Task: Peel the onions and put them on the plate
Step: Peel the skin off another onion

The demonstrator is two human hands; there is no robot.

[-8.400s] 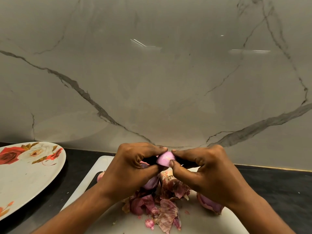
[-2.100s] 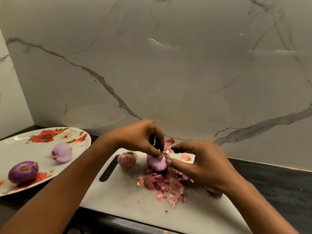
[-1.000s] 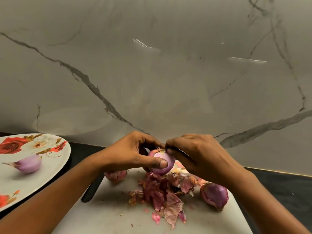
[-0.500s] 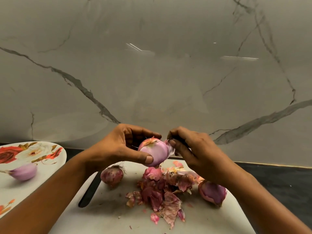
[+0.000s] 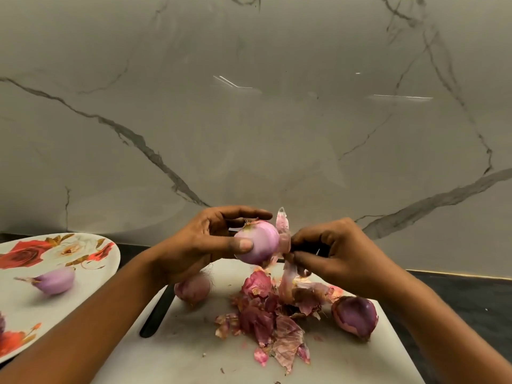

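Near: peel pile (image 5: pixel 271 320) on cutting board (image 5: pixel 180 356); unpeeled onion (image 5: pixel 354 317) at its right, second onion (image 5: pixel 192 291) at left. Above, L hand (image 5: pixel 205 245) fingers + thumb wrap held onion (image 5: pixel 260 242); R hand (image 5: pixel 340 253) fingers pinch skin strip (image 5: pixel 282 228). Step: peeling, looks nearly bare. Axis approx left-right, tufted end up-left, other end twd R hand. Next: tear strip off, carry to plate (image 5: pixel 22 309) far left, where peeled onion (image 5: pixel 55 281) lies.

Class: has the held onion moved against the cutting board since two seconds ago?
Yes, upward: the left hand holds the onion above the cutting board, no longer among the peels.
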